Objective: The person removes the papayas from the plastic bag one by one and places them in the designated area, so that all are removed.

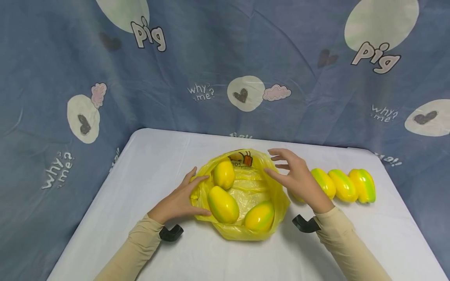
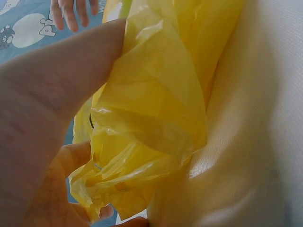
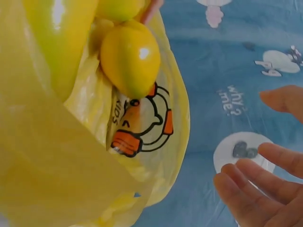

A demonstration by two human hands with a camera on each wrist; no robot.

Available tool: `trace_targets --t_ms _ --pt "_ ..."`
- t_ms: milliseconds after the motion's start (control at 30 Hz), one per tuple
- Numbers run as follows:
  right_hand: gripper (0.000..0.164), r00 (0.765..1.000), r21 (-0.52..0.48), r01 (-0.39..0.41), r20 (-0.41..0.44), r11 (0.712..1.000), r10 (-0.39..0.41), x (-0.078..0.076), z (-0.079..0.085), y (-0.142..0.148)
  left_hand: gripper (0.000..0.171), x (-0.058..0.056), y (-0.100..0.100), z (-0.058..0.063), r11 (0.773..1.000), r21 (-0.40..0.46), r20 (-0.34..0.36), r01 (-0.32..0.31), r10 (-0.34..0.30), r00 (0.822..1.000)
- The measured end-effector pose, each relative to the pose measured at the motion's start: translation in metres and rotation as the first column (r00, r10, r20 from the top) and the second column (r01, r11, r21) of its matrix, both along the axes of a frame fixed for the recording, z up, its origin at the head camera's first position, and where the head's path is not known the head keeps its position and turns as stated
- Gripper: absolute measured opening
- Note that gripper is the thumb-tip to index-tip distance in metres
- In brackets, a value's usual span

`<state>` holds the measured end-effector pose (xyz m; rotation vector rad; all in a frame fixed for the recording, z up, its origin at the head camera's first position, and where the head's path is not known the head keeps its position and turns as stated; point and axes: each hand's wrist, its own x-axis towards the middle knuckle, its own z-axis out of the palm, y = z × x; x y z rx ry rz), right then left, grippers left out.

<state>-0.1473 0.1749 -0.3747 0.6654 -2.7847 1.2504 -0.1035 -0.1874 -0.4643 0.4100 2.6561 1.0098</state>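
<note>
A yellow plastic bag [image 1: 240,233] sits with its mouth open on the white table. Inside it lie three glossy yellow-and-green fruits shaped like mangoes: one at the back left [image 1: 224,173], one at the front left [image 1: 223,205], one at the front right [image 1: 259,216]. My left hand [image 1: 179,197] touches the bag's left rim, thumb and forefinger spread apart over the edge. Crumpled plastic [image 2: 137,179] hides part of its fingers in the left wrist view. Beside the right rim hovers my right hand [image 1: 297,177], fingers spread and holding nothing; the right wrist view shows it apart from the bag.
Several more such fruits [image 1: 342,185] stand in a row on the table [image 1: 154,156] to the right, one partly hidden by the right hand. A blue printed cloth [image 1: 211,47] hangs behind. Dark curved pieces [image 1: 171,233] jut out at both wrists.
</note>
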Motion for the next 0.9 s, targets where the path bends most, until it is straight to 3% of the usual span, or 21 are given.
trace_targets --t_ms 467,700,900 --pt "0.054 0.985 0.099 -0.112 0.144 0.989 0.097 -0.026 0.001 -0.040 0.113 0.000 0.000 -0.001 1.000 0.001 -0.009 0.005 -0.005 1.000" --pt "0.049 0.981 0.171 -0.165 0.133 0.971 0.143 -0.039 -0.001 -0.059 0.113 0.000 0.000 -0.002 1.000 0.005 -0.005 0.005 -0.005 1.000" --pt "0.042 0.965 0.241 -0.247 0.145 0.939 0.217 -0.051 -0.009 -0.076 0.113 0.000 -0.001 -0.002 1.000 0.004 -0.015 0.008 -0.008 1.000"
